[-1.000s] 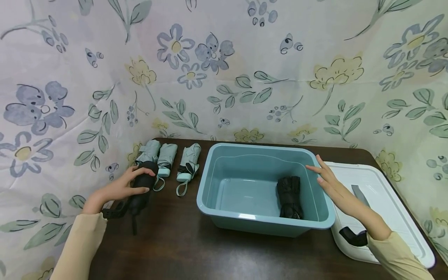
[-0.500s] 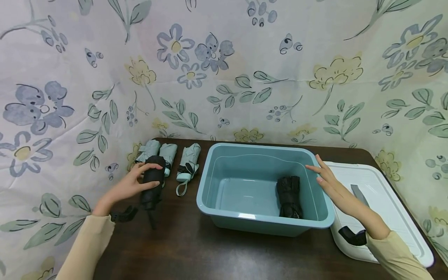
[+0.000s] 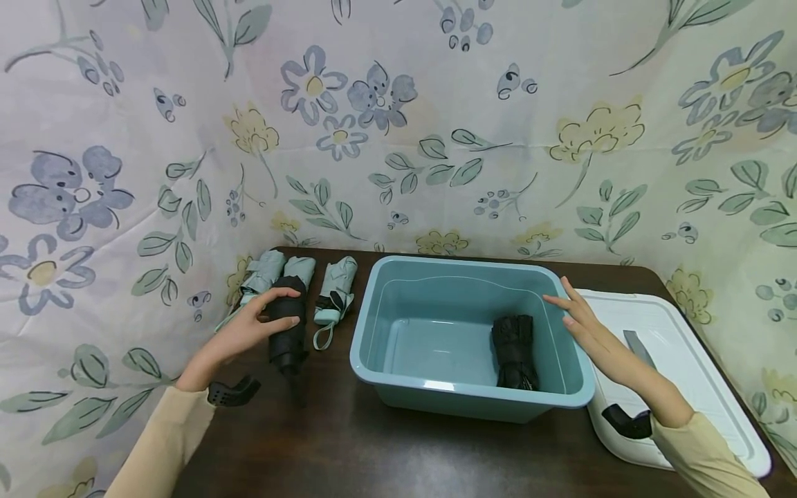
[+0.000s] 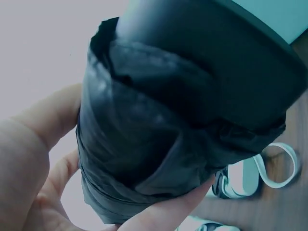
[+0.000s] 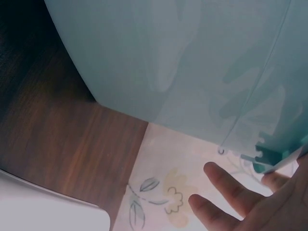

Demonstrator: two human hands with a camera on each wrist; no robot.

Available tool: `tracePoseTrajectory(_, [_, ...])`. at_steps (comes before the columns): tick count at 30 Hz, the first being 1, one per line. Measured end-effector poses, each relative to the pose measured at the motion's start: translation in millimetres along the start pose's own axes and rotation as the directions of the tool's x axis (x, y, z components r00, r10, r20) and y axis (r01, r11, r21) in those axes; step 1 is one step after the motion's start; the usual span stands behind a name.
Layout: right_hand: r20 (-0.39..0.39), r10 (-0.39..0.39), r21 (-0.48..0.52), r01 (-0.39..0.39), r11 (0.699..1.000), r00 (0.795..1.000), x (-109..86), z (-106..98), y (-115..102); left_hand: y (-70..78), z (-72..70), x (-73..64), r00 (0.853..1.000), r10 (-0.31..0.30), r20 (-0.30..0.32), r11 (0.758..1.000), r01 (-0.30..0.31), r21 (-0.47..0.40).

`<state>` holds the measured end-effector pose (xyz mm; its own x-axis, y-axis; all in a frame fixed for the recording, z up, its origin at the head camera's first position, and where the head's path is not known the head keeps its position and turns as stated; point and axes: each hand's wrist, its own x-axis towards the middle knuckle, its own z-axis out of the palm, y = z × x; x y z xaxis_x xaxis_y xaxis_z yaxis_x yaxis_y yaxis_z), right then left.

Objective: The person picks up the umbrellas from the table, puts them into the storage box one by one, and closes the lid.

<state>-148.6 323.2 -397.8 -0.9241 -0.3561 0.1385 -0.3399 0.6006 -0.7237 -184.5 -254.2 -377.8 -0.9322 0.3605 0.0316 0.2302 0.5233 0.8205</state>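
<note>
My left hand [image 3: 239,339] grips a folded black umbrella [image 3: 289,340] around its wrapped canopy, left of the blue-green bin [image 3: 398,387]. In the left wrist view the black umbrella [image 4: 134,130] fills the middle, thumb and fingers curled about it. Just behind it lie pale green folded umbrellas [image 3: 337,283], one partly hidden by the black one. Another folded black umbrella [image 3: 515,351] lies inside the bin at the right. My right hand [image 3: 591,332] rests at the bin's right rim, fingers spread; the right wrist view shows its fingers [image 5: 231,187] straight.
A white lid [image 3: 703,394] lies on the dark brown table [image 3: 423,456], right of the bin and under the right forearm. Floral cloth [image 3: 448,200] hangs behind and on the left side of the table.
The left hand has moved to the right with the black umbrella, which now covers more of the middle pale green umbrella. The right hand and the bin stay in place.
</note>
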Motion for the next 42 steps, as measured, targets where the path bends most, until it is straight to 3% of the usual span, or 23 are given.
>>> tracePoseTrajectory(10, [0.003, -0.002, 0.002, 0.002, 1.0, 1.0, -0.2, 0, -1, 10.8, 2.7, 7.8, 0.997, -0.048, 0.054, 0.984, 0.057, -0.172])
tracePoseTrajectory(17, [0.004, 0.0, -0.004, 0.0, 1.0, 1.0, 0.2, 1, 0, 25.6, 5.2, 14.6, 0.995, -0.073, 0.073, 0.988, 0.083, -0.133])
tracePoseTrajectory(24, [0.004, 0.002, -0.006, -0.002, 1.0, 1.0, 0.6, 0, -1, 40.0, 10.4, 21.1, 0.993, -0.07, 0.1, 0.986, 0.085, -0.146])
tracePoseTrajectory(27, [0.004, 0.0, -0.006, 0.0, 1.0, 1.0, 0.2, 1, 0, 45.7, 13.3, 22.7, 0.989, -0.082, 0.119, 0.981, 0.101, -0.166])
tracePoseTrajectory(36, [0.001, -0.005, -0.008, 0.005, 1.0, 1.0, 0.0, 1, 0, 64.7, 18.8, 27.5, 0.985, -0.039, 0.17, 0.961, 0.084, -0.264])
tracePoseTrajectory(42, [0.004, -0.011, -0.007, 0.011, 1.0, 1.0, 0.2, 0, -1, 76.8, 21.9, 32.5, 0.98, -0.03, 0.197, 0.959, 0.083, -0.27])
